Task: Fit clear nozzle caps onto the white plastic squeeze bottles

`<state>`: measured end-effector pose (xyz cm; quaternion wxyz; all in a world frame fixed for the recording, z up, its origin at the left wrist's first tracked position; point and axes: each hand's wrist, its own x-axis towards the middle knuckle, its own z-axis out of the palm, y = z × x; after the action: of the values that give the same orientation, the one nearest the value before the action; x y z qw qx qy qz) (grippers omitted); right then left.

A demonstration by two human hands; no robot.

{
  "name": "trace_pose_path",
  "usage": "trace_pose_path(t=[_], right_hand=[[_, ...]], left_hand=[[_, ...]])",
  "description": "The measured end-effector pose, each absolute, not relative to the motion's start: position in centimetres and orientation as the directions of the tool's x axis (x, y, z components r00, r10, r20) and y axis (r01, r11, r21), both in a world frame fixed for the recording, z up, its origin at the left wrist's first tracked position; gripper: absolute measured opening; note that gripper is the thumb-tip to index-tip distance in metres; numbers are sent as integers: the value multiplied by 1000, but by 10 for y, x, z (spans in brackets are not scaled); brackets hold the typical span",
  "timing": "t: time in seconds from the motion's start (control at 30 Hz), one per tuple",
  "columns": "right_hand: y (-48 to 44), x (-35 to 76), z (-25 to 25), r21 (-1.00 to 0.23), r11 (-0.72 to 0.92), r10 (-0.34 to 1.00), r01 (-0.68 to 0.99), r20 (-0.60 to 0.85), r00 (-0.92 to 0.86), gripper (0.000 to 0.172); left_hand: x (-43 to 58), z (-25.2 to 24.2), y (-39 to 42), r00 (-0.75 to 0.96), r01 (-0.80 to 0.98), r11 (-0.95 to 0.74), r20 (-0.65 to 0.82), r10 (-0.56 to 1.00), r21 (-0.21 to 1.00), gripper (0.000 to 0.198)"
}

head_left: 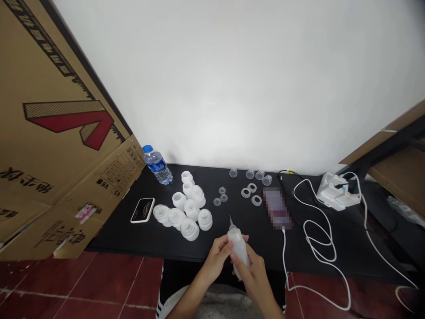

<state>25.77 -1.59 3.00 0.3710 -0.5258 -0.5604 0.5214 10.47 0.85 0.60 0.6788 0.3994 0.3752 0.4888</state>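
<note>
Both hands hold a small translucent white squeeze bottle with a thin pointed nozzle, just above the near edge of the black table. My left hand pinches its upper part near the neck. My right hand wraps round its lower body. Beyond the bottle lies a cluster of several white plastic bottle parts. Small clear caps and flat white rings lie farther back.
A large cardboard box leans at the left. A water bottle and a phone lie near it. A blurred phone with a white cable and a white charger sit at the right.
</note>
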Motion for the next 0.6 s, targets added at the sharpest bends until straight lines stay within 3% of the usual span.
trace_pose_path(t=[0.13,0.27,0.4,0.5,0.6], right_hand=[[-10,257,28,-977,-84,973,194,-123,-196,62],[-7,255,27,-945,17,976,326,-54,-209,55],[-5,262,25,-873,165,983,459,107,-150,43],[20,276,25,-830,233,973,507,197,-124,42],[82,285,32,-670,298,930,680,364,-50,34]], left_hand=[[106,3,8,224,-409,212,-128,966,887,69],[105,8,10,178,-433,190,-123,976,881,67],[103,6,12,127,-429,153,-108,986,890,62],[106,-3,15,98,-525,159,-126,987,836,65],[109,-14,17,109,-611,193,-160,981,768,70]])
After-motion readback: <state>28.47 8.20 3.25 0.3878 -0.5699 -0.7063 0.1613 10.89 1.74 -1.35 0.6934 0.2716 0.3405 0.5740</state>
